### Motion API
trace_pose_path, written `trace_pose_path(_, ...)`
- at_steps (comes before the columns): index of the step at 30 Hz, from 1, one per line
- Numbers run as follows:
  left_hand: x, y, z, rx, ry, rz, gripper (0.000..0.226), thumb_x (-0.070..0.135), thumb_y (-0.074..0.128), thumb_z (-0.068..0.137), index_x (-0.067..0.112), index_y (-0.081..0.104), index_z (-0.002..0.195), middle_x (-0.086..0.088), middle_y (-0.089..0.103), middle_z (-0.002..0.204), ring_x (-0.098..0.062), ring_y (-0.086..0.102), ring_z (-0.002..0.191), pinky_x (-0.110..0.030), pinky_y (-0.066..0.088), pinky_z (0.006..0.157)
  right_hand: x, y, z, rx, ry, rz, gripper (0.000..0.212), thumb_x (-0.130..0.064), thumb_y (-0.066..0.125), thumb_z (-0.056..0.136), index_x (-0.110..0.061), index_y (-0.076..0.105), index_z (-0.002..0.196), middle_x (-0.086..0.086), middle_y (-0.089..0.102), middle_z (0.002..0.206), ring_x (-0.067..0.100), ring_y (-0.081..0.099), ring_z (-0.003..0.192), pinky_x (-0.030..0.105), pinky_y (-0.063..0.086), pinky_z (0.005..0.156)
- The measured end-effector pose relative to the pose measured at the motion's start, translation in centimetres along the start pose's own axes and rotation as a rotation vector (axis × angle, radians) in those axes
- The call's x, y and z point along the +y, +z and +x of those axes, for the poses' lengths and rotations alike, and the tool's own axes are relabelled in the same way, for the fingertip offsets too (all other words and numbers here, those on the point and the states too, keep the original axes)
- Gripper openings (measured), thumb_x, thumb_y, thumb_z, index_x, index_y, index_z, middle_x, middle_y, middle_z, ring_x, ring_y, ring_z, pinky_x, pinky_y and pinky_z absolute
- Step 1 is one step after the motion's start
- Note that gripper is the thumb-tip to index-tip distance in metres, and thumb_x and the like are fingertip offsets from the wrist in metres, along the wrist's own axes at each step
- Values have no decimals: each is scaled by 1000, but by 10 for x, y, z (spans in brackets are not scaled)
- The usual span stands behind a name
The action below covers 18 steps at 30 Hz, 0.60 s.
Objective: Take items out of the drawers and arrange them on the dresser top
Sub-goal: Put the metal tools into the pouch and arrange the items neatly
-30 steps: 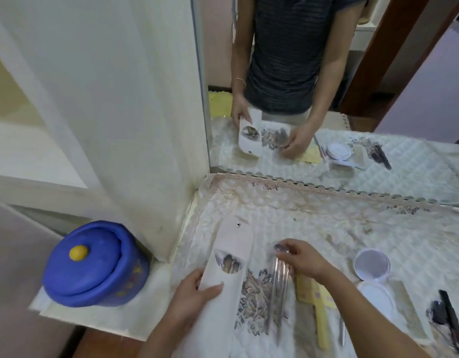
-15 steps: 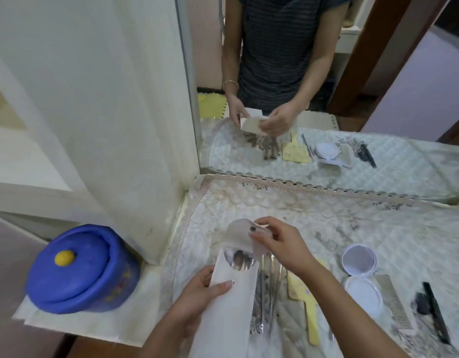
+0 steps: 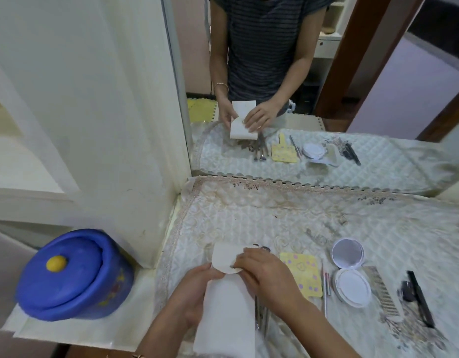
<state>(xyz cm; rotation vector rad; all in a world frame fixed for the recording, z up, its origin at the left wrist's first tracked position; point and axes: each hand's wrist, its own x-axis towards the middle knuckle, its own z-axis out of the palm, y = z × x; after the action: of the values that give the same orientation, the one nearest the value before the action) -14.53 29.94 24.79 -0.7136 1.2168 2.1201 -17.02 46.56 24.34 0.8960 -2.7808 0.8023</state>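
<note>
Since the earlier frame, the flap point(image 3: 224, 257) of the white pouch point(image 3: 227, 313) has been folded down over the opening, and the right hand point(image 3: 267, 276) has been laid over it. One pouch is held at the front edge of the quilted dresser top point(image 3: 274, 215). Its left edge is gripped by the left hand point(image 3: 193, 289), fingers curled round it. The flap is pressed by the right hand, fingers nearly straight. Metal manicure tools point(image 3: 260, 319), perhaps three, lie just right of the pouch, partly hidden. Further right are laid one yellow spotted card point(image 3: 302, 276), two slim pencils point(image 3: 326, 293), one open white compact point(image 3: 352, 286), one metal comb point(image 3: 383, 290) and one black comb point(image 3: 420, 299).
</note>
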Motion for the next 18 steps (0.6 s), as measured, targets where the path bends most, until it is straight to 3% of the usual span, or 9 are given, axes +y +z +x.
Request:
trace_pose_path(3, 5, 1, -4, -65, -83, -30, 36, 10, 54, 74, -7, 66, 104, -22, 66, 96, -31, 64, 82, -35, 49, 72, -3, 0, -3, 14, -28, -22, 24, -26, 49, 77, -25, 73, 77, -12, 75, 82, 8, 70, 83, 15, 48, 79)
trace_pose_path(7, 3, 7, -3, 113, 127, 158, 23, 11, 65, 81, -3, 68, 99, -17, 75, 86, -25, 71, 74, -30, 57, 62, -3, 3, -8, -77, -27, -61, 27, -31, 47, 79, -28, 72, 86, -13, 74, 94, 9, 68, 94, 20, 56, 78)
trace_pose_path(9, 0, 10, -2, 148, 180, 180, 18, 8, 67, 80, 0, 67, 96, -11, 76, 75, -21, 71, 64, -26, 57, 54, -2, 6, -11, -92, 24, 4, 31, -45, 46, 84, -30, 70, 96, -13, 70, 108, 7, 59, 112, 21, 49, 92)
trace_pose_path(11, 0, 10, 0, 164, 199, 161, 13, 6, 66, 80, 3, 67, 93, -7, 75, 69, -19, 71, 60, -25, 56, 50, -1, 7, -15, -40, 182, 259, 41, -58, 45, 81, -30, 71, 96, -15, 61, 120, -4, 42, 125, 8, 31, 103)
trace_pose_path(13, -1, 9, 4, 179, 214, 155, 14, 5, 66, 80, 5, 67, 94, -6, 76, 73, -20, 71, 65, -27, 57, 54, -4, 5, -16, 68, 364, 448, 25, -51, 52, 76, -33, 68, 83, -15, 58, 115, -12, 41, 121, -2, 27, 96)
trace_pose_path(15, -6, 5, 11, 210, 230, 187, 15, 5, 67, 79, 7, 68, 94, -4, 77, 77, -17, 72, 70, -26, 57, 58, -3, 6, -17, 201, 504, 498, 3, -34, 61, 80, -35, 63, 82, -12, 58, 107, -11, 47, 110, -3, 34, 84)
trace_pose_path(18, -17, -1, 19, 270, 261, 227, 17, 4, 67, 78, 9, 67, 95, -3, 75, 85, -13, 71, 73, -19, 52, 55, 5, 11, -28, 171, 610, 487, 25, -14, 61, 86, -38, 59, 84, -10, 62, 98, -8, 55, 93, 1, 41, 72)
